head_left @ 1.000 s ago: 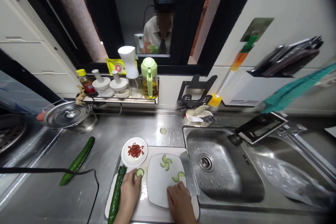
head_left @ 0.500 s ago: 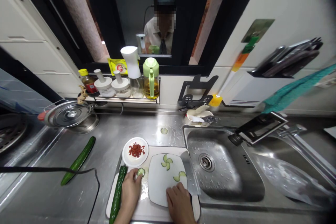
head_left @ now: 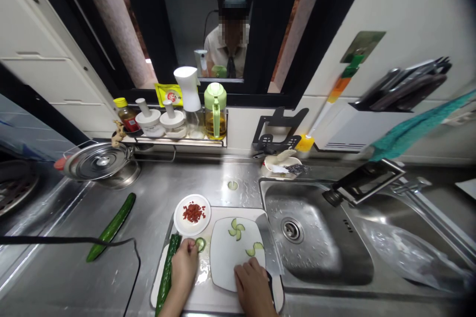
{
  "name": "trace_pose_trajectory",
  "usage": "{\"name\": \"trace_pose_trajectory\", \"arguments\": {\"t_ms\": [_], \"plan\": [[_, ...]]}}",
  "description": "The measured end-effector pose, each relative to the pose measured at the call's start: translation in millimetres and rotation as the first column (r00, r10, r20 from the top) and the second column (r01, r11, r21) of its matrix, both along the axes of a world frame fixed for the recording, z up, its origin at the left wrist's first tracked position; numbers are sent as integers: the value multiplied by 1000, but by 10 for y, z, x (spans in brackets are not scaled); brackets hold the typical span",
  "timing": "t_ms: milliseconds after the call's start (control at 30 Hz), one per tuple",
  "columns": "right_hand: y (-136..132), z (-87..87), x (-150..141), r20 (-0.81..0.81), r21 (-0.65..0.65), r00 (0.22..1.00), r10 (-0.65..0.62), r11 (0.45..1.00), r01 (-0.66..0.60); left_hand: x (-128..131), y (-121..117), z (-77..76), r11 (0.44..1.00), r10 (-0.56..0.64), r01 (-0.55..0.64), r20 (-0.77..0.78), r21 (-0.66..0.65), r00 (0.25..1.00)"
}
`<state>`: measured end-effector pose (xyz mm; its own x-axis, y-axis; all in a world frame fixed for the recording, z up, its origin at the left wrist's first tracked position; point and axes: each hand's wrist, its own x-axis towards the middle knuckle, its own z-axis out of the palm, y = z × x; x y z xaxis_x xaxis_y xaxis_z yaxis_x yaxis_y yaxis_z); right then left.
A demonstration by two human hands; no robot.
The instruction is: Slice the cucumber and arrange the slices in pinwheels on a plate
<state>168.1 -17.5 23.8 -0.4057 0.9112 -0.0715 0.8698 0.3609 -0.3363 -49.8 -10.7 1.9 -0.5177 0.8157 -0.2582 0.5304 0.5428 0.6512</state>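
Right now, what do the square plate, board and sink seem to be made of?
Square plate: probably glazed ceramic, given its smooth, pale face, though melamine could look alike.
Board: perhaps plastic, white and smooth, with bright glare; the material is uncertain.
Sink: most likely stainless steel with a satin finish, from its grey, soft metallic sheen.

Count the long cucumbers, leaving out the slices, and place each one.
2: the first cucumber lies on the steel counter, left of the cutting board; the second cucumber lies on that board beside the left hand. No others show; some could be hidden.
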Motion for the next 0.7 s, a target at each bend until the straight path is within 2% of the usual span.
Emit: {"name": "trace_pose_trajectory", "arguments": {"t_ms": [300,500,700], "plan": [[5,-3,-23,24,17,999,22,1000,-22,5,-4,155,992,-84,68,-157,-106,984],[1,0,-23,8,6,1000,21,1000,-21,29,-35,150,992,-92,107,-206,62,974],[-13,-5,-16,9,-1,999,32,999,-32,25,-57,58,988,-108,127,-190,90,976]]}}
